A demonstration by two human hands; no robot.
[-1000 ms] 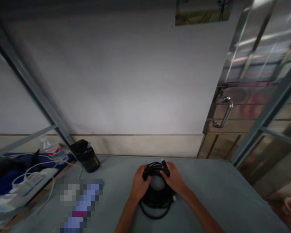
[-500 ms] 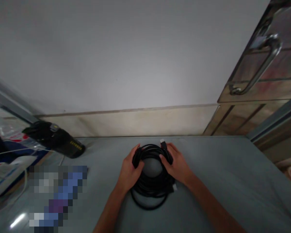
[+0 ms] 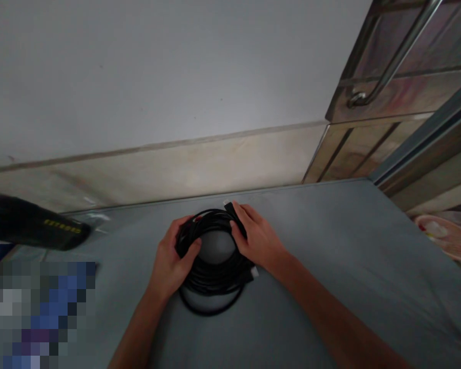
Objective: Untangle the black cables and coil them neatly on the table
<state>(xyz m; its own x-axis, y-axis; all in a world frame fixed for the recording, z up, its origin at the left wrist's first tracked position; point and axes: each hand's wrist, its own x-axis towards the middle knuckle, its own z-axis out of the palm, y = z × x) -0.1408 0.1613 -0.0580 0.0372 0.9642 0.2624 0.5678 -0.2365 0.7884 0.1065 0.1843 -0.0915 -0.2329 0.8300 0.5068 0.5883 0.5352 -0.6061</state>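
A coiled black cable (image 3: 218, 279) lies on the grey tabletop (image 3: 311, 225) in front of me. My left hand (image 3: 175, 256) grips the coil's left side, thumb over the inner edge and fingers round the outside. On the right side, my right hand (image 3: 253, 233) is closed round the coil together with one plug (image 3: 229, 207), whose pale metal tip points away from me. A second connector (image 3: 251, 274) sticks out at the lower right of the coil, below my right hand. One loose loop hangs out at the near side of the bundle.
At the left lies a black cylindrical thing with yellow lettering (image 3: 34, 223), beside some clear plastic. A blurred-out patch (image 3: 57, 302) covers something at the lower left. Behind the table stands a pale wall, with a metal-handled door (image 3: 395, 56) at right. A pink basket (image 3: 449, 236) sits beyond the right edge.
My view has turned to the right, so the table, coil and hands appear farther left. Both hands keep their hold on the cable.
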